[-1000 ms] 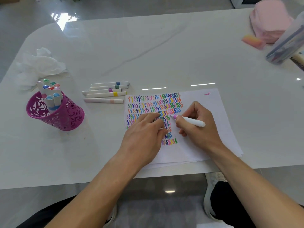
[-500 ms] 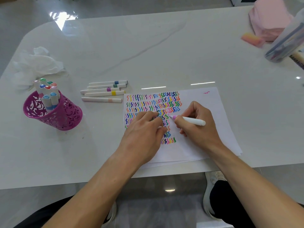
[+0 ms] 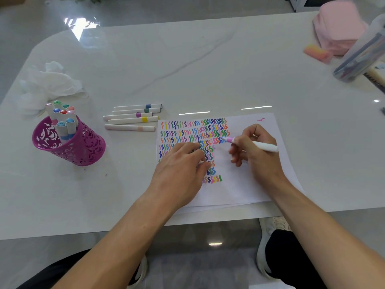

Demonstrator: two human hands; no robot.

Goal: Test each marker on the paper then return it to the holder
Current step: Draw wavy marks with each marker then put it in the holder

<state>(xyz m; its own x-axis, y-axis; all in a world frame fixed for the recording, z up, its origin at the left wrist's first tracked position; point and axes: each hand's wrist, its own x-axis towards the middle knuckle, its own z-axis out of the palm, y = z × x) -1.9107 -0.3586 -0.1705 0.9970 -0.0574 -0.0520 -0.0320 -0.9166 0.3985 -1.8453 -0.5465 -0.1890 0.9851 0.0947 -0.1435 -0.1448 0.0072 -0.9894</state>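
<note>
A white paper (image 3: 250, 184) covered with rows of coloured squiggles lies near the table's front edge. My right hand (image 3: 256, 155) grips a white marker (image 3: 264, 146) with a pink end, its tip touching the right end of the squiggle rows. My left hand (image 3: 179, 174) rests on the paper's left part with curled fingers; a small pale piece, apparently the marker's cap, shows between thumb and forefinger. The magenta cut-out holder (image 3: 83, 147) stands at the left with several capped markers in it. Several more markers (image 3: 133, 117) lie flat between holder and paper.
Crumpled white tissue (image 3: 45, 84) lies behind the holder. At the far right are a pink cloth bundle (image 3: 337, 28), an orange-pink eraser (image 3: 316, 53) and a clear tube of pens (image 3: 360, 57). The white table's front edge (image 3: 83, 232) runs just below the paper.
My right hand has shifted the marker tip a little up and to the right along the squiggle rows. My left hand has stayed on the paper.
</note>
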